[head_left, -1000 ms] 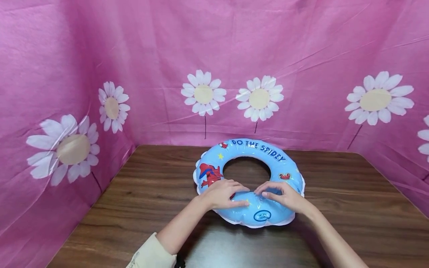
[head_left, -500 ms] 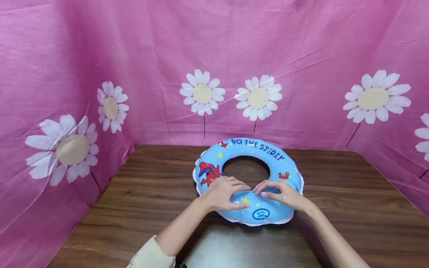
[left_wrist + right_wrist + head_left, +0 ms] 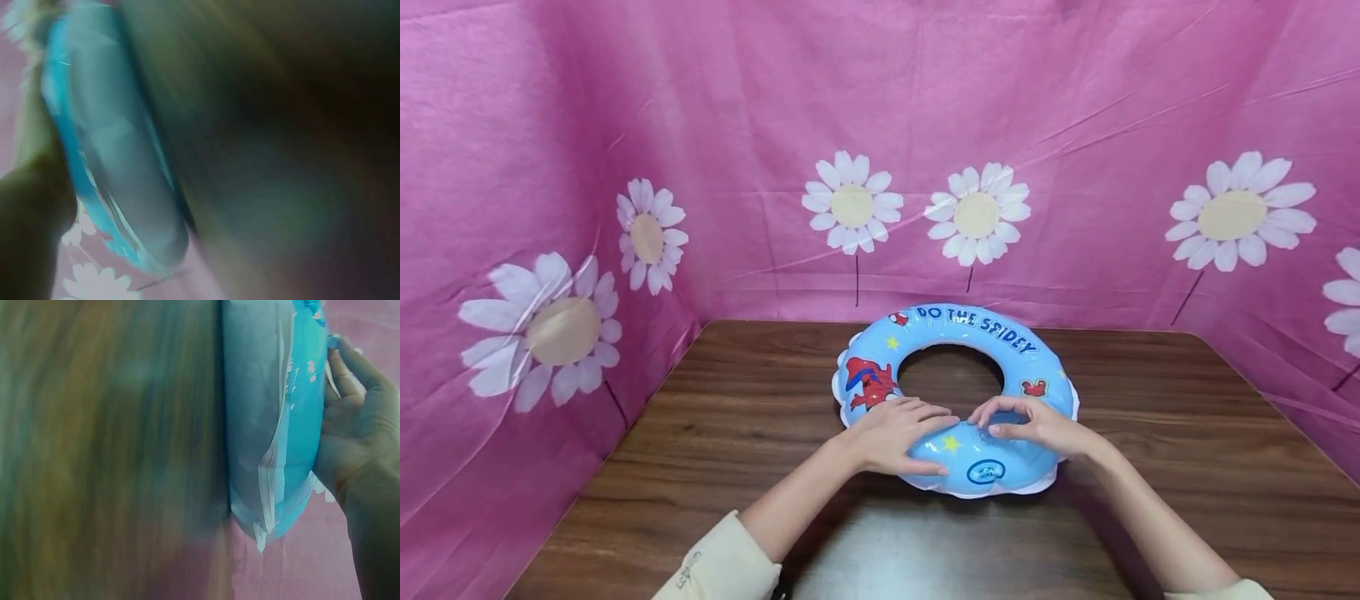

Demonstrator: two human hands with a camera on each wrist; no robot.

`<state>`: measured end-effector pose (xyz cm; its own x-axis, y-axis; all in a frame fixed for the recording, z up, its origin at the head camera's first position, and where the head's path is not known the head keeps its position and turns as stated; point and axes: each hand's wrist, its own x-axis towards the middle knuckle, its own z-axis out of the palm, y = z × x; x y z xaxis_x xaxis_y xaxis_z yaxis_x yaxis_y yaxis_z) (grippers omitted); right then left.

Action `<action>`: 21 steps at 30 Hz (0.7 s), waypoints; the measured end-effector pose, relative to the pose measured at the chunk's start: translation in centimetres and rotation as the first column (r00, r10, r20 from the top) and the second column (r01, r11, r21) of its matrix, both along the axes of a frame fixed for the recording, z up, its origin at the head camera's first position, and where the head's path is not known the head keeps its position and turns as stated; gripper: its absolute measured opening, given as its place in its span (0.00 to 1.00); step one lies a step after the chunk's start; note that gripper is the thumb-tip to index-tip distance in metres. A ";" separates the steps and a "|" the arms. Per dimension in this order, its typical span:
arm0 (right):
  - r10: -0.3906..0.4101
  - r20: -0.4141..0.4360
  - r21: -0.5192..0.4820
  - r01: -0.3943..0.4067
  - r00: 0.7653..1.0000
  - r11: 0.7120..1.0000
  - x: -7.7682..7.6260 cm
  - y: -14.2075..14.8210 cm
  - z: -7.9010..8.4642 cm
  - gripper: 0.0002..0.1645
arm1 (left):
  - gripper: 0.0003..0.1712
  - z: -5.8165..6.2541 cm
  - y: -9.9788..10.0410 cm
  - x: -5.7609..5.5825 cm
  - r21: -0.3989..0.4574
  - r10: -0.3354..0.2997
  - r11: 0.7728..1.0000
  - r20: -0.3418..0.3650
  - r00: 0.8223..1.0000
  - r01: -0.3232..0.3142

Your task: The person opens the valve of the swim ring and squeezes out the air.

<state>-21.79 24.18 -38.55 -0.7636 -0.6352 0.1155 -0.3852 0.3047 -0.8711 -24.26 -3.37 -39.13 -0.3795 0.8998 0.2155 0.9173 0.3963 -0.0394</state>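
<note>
A blue inflated swim ring (image 3: 955,325) with red cartoon figures and "DO THE SPIDEY" lettering lies on the brown table. My left hand (image 3: 895,433) rests on its near left part, fingers extended toward the hole and thumb spread along the near side. My right hand (image 3: 1037,425) is over the near right part, its thumb and fingertips curled in at the inner edge. In the right wrist view, those fingertips pinch a small bluish valve (image 3: 334,342) that stands up from the ring. The left wrist view is blurred and shows mainly the ring's pale underside (image 3: 119,137).
The wood-grain table (image 3: 700,467) extends on both sides of the ring and in front of it. Behind and beside it hangs a pink cloth (image 3: 760,108) printed with large white daisies. Pale sleeves (image 3: 722,558) cover the forearms near the bottom edge.
My left thumb has slid slightly down and left on the ring. The right fingers stay at the same spot. The whole view has shifted a little, with the ring appearing slightly higher.
</note>
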 end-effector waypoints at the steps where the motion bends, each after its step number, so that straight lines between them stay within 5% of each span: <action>1: 0.004 0.015 -0.007 -0.004 1.000 1.000 -0.1 0.0 0.0 0.07 | 0.39 -0.1 -0.3 -0.1 0.005 -0.028 1.000 -0.020 0.999 0.028; 8: 0.040 0.064 -0.035 -0.038 0.997 0.999 -0.4 0.0 0.1 0.07 | 0.39 -1.4 -1.4 -0.7 0.028 -0.104 0.994 -0.114 0.988 0.108; 15: 0.053 0.082 -0.047 -0.049 0.995 0.998 -0.7 0.2 0.0 0.06 | 0.37 -0.4 -0.7 -0.1 0.069 -0.003 0.998 0.064 0.998 -0.001; 21: 0.064 0.097 -0.050 -0.059 0.993 0.997 -0.7 0.1 -0.2 0.05 | 0.40 -0.9 -0.4 0.3 0.024 0.028 0.999 -0.011 1.000 -0.027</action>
